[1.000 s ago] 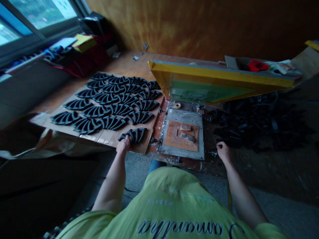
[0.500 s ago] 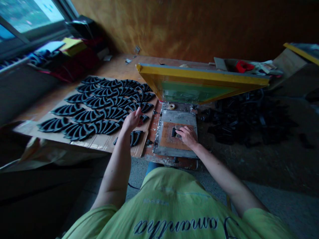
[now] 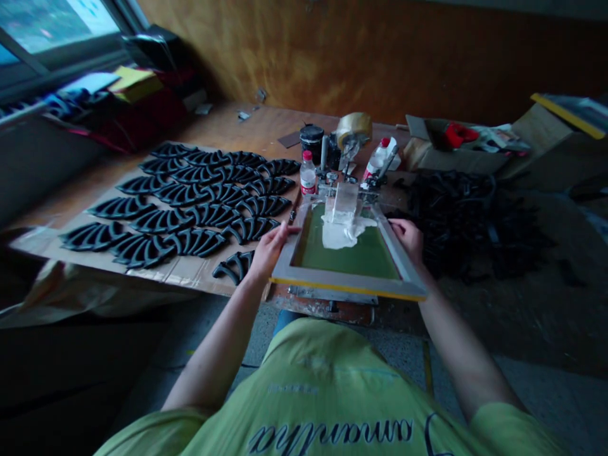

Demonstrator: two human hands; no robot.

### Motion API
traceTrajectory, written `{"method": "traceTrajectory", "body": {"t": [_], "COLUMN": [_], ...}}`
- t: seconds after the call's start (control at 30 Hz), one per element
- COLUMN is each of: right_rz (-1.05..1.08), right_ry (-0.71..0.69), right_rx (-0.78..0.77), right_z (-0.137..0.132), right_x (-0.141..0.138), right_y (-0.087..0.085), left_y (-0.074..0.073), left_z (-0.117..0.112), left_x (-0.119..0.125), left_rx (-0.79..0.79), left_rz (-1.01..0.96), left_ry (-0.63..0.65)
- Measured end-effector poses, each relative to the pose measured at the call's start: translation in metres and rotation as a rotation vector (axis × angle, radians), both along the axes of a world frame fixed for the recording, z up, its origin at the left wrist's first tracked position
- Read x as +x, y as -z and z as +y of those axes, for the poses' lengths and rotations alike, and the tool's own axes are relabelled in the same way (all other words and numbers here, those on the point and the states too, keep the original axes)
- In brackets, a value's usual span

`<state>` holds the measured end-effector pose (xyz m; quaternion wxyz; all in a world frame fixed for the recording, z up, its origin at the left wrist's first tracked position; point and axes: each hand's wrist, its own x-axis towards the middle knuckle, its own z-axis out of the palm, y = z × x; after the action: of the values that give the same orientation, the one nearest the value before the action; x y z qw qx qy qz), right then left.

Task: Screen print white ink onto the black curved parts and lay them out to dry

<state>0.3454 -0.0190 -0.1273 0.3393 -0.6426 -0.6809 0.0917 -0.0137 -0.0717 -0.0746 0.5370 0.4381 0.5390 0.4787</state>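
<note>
Left hand (image 3: 268,252): we see its fingers (image 3: 287,232) half-closed on the frame's (image 3: 349,286) left bar, beside black parts (image 3: 190,209) on cardboard (image 3: 166,273).
Centre: frame held above the table's front edge.
Right hand (image 3: 407,240): fingers (image 3: 399,226) curled around the right bar.
Risk: we judge tilting could slide white paste (image 3: 339,231) across the mesh (image 3: 361,259).
Surface: wooden table (image 3: 247,130).
Room: window (image 3: 47,25), ochre wall (image 3: 380,57).

a screen-printing workshop

between the left fingers (image 3: 285,233) and right fingers (image 3: 399,227) sits a screen-printing frame (image 3: 346,280), white ink (image 3: 339,231) on its green mesh. left of them, black moulded parts (image 3: 199,215) lie in rows on cardboard (image 3: 156,275) on a wooden counter (image 3: 256,133); right of them, more parts (image 3: 451,221) are heaped up. beyond the fingers stand a tape roll (image 3: 352,128) and bottles (image 3: 308,174).
</note>
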Motion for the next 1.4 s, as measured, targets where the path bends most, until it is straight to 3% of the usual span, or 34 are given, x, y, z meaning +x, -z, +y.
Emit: {"method": "traceTrajectory", "body": {"t": [0.07,0.17,0.27,0.4,0.57,0.7,0.77,0.87,1.0,1.13,1.3,1.4], "right_rz": [-0.023,-0.178,-0.391,-0.536,-0.605,-0.563,-0.538,-0.514,-0.486,-0.415,-0.225,-0.069], "right_ry": [-0.046,-0.180,-0.277,-0.393,-0.697,-0.849,-0.771,-0.631,-0.706,-0.656,-0.354,-0.204], "right_rx": [0.071,0.134,0.010,-0.184,-0.107,-0.134,-0.126,-0.057,-0.025,-0.058,-0.037,-0.010], "right_z": [0.011,0.024,0.027,0.006,-0.038,-0.037,-0.030,-0.035,-0.056,-0.045,0.011,0.039], "right_x": [-0.015,-0.058,-0.096,-0.110,-0.090,-0.079,-0.082,-0.090,-0.089,-0.090,-0.101,-0.074], "right_y": [-0.015,-0.028,-0.027,-0.011,-0.006,-0.021,-0.023,-0.010,0.009,-0.005,-0.040,-0.050], "left_y": [0.033,0.078,0.108,0.129,0.140,0.138,0.134,0.128,0.124,0.116,0.082,0.051], "left_z": [-0.018,-0.028,-0.025,-0.019,-0.017,-0.017,-0.018,-0.018,-0.019,-0.020,-0.021,-0.015], "left_x": [-0.002,0.002,0.003,-0.001,-0.004,-0.004,-0.003,-0.002,0.000,0.001,-0.002,-0.002], "left_rx": [-0.120,-0.179,-0.164,-0.150,-0.120,-0.122,-0.129,-0.147,-0.181,-0.216,-0.203,-0.101], "left_rz": [-0.008,0.036,0.156,0.216,0.230,0.231,0.215,0.193,0.157,0.117,0.061,0.001], "left_ry": [0.045,0.035,0.022,0.036,0.038,0.039,0.036,0.038,0.036,0.036,0.046,-0.002]}}
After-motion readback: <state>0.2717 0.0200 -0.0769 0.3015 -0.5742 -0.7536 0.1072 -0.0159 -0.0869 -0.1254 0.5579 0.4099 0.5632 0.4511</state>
